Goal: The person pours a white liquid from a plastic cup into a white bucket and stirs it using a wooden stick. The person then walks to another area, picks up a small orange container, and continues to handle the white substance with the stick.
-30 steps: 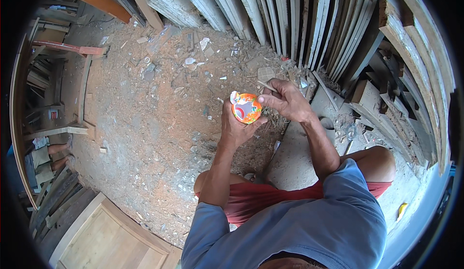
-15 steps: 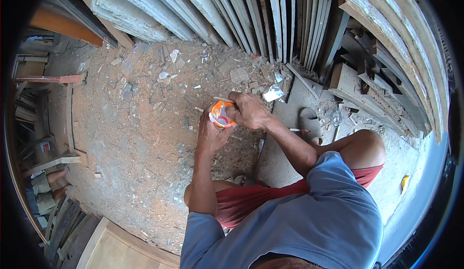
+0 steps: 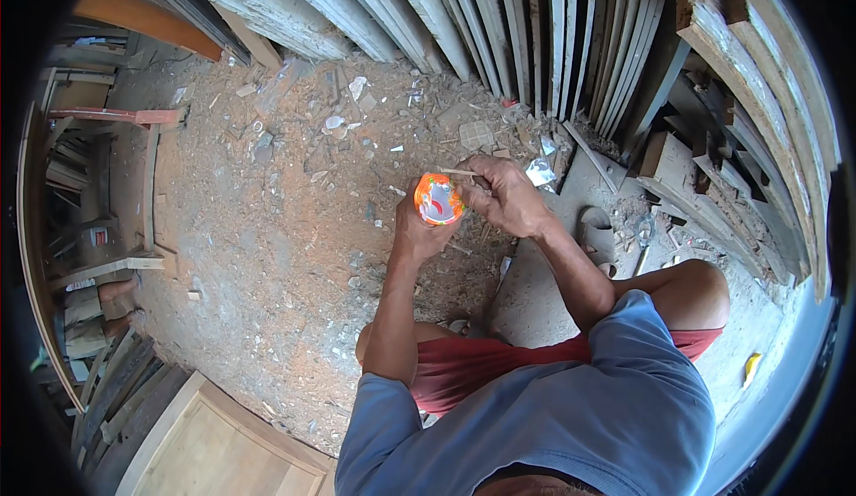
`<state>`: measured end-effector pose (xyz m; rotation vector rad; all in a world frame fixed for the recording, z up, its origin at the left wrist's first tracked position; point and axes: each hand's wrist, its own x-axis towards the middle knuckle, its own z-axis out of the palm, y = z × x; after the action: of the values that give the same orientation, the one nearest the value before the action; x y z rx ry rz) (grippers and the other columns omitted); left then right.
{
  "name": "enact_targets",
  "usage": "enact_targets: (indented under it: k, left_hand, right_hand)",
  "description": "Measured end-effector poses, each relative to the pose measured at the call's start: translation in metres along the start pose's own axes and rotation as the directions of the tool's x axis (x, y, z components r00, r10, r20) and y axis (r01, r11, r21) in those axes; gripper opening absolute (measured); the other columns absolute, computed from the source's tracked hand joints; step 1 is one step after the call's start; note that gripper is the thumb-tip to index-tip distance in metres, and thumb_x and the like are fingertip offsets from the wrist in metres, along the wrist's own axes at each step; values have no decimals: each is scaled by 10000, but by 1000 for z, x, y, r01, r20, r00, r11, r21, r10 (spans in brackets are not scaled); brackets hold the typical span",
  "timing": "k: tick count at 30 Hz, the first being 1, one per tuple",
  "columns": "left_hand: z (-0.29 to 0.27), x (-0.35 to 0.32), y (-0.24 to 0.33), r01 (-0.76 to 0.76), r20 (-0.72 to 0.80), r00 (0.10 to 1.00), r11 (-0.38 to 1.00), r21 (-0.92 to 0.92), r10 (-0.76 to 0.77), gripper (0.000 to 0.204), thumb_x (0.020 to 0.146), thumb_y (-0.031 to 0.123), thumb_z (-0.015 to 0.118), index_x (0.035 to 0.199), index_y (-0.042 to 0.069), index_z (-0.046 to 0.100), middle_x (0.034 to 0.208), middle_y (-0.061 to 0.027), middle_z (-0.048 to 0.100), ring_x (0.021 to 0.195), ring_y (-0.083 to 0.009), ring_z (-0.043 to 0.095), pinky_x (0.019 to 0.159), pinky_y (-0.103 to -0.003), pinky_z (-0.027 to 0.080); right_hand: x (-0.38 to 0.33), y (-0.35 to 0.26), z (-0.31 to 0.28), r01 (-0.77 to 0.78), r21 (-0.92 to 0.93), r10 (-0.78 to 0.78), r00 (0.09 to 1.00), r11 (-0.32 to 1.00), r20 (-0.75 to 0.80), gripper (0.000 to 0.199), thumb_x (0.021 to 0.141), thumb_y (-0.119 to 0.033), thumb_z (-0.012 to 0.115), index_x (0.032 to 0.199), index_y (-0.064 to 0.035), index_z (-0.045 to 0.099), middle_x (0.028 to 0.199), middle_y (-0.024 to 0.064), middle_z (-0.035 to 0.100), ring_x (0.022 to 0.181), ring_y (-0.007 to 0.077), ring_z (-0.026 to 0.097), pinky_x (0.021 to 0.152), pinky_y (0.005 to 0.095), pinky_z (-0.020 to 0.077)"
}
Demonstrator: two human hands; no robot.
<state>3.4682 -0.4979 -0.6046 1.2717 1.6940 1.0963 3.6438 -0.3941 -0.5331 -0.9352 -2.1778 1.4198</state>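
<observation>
My left hand (image 3: 421,235) is wrapped around a small orange container (image 3: 440,202), its open top facing up. The inside looks whitish, with a red curved patch. A thin wooden stick (image 3: 460,172) is pinched in my right hand (image 3: 511,198) and points left across the container's far rim. My right fingertips are close beside the container's right edge; whether they touch it I cannot tell. Both hands are held in front of me above the littered ground.
Long boards (image 3: 499,41) lean in a row at the far side, with wood offcuts (image 3: 687,184) at right. A sandal (image 3: 596,233) lies on the concrete. A wooden panel (image 3: 232,442) is at lower left. Another person's legs (image 3: 98,304) show at far left.
My right fingers have drawn back from over the container's opening to its right side, with the stick still held. The whole scene has shifted slightly rightward in view.
</observation>
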Motion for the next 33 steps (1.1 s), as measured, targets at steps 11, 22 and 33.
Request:
enact_targets:
  k: [11,22,33]
  left_hand:
    - [9,-5,-18,-16,152,988,997,-76,27,581,647,165,893,1146,58,616,1087,-147,656,987,-339,682,814,-410,558]
    - [1,-11,13,-242,-177,955,970,-9,237,553,662,139,883,1118,57,581,1053,-134,638,956,-336,637,816,-439,523]
    - [-41,13,39,64,-52,997,954,293,-51,704,763,261,890,1291,14,494,1018,-160,715,919,-294,725,895,-403,556]
  right_hand:
    - [6,-14,17,268,2,-268,963,963,14,156,906,-150,690,985,-17,670,886,153,647,898,362,643,774,446,501]
    - [-1,-41,-14,256,180,-239,965,950,-109,150,974,-135,662,917,3,646,794,82,611,753,204,606,674,346,466]
    - [-8,-14,-20,-43,185,72,986,982,-151,301,1047,-242,589,1073,31,714,809,47,633,733,112,555,670,303,466]
